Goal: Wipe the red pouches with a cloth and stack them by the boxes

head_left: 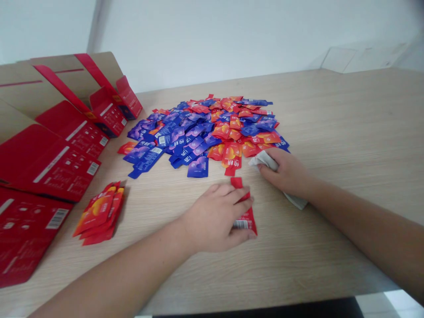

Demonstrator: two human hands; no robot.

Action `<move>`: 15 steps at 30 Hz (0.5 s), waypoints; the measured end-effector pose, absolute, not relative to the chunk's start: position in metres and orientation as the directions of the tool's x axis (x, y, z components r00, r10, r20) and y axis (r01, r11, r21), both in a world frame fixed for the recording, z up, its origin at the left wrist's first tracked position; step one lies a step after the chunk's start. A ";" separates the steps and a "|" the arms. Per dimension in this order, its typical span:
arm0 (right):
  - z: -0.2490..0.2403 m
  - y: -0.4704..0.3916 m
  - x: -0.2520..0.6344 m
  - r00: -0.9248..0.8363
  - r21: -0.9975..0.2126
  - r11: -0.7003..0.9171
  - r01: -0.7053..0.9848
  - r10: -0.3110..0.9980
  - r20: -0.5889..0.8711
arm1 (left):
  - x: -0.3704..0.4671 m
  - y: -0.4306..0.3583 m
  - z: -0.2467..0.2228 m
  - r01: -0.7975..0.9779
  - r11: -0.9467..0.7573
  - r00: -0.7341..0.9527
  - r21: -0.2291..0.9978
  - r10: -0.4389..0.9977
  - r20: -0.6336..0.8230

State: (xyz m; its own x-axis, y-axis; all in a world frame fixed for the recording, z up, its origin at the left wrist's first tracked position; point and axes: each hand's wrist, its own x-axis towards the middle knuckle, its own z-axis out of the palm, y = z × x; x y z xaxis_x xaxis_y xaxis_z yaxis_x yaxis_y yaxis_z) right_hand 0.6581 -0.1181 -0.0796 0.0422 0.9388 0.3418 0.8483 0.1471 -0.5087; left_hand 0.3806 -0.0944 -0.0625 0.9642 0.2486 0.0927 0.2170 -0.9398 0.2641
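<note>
My left hand [215, 216] rests over a red sachet [245, 215] lying barcode side up on the table. Its fingers curl across the sachet and the thumb presses near the bottom edge, holding it down. Bunched in my right hand [288, 172] is a white cloth [266, 160], with a tail of it sticking out below the palm. That hand sits at the front right of a heap of red and blue sachets [195, 137]. To the left, a small stack of red-orange sachets [101, 214] lies apart from the heap.
Open red cardboard boxes [66, 165] with kraft insides stand in a row along the left side. Behind the wooden table [331, 119] is a pale wall [248, 39], with a white panel [338, 58] low on the right. The table's front edge runs along the bottom.
</note>
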 end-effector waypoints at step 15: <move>-0.057 -0.162 0.614 -0.664 -0.590 0.565 0.577 0.745 0.063 | 0.380 -0.087 -0.071 0.461 -0.805 0.882 0.373 0.462 -0.092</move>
